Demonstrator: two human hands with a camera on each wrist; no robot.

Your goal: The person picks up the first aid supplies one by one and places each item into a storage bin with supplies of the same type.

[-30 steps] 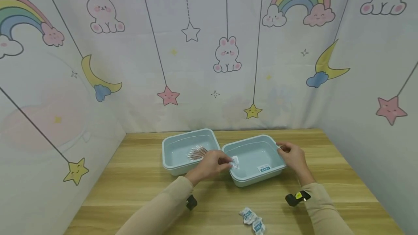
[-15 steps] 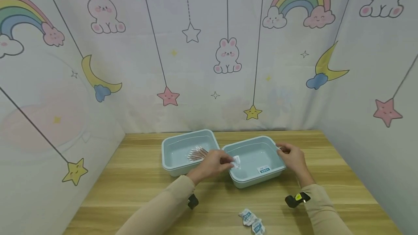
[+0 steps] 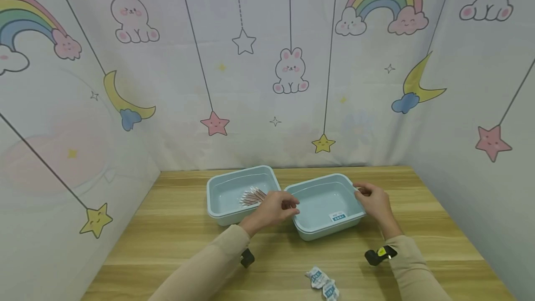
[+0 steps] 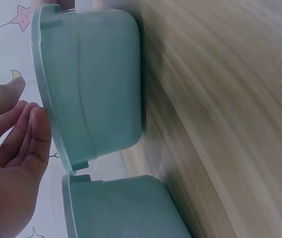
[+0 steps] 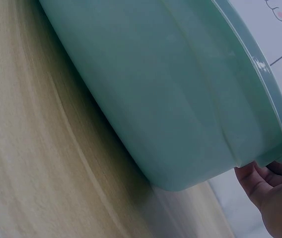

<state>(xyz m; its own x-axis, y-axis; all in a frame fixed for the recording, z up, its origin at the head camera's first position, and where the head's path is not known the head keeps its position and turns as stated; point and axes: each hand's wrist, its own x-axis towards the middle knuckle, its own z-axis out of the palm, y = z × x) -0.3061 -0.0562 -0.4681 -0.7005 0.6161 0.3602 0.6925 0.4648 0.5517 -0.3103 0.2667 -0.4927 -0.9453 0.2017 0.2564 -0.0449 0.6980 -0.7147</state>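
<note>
Head view: the packet pinched at the near tray's left rim half a second ago is gone from sight—the left hand (image 3: 272, 209) holds nothing, which suggests a release into that tray (image 3: 313, 201), right of centre in the lower half. One printed packet (image 3: 338, 216) shows there; two crumpled packets (image 3: 323, 284) lie at bottom centre on the worktop (image 3: 267, 275). A second tray (image 3: 223, 194), to the left, holds a fan of swabs (image 3: 253, 196)—too overlapped to count.

Left wrist view: thumb and fingers stand apart, released.

Right wrist view: the right hand (image 5: 275, 193) grips the tray rim.
</note>
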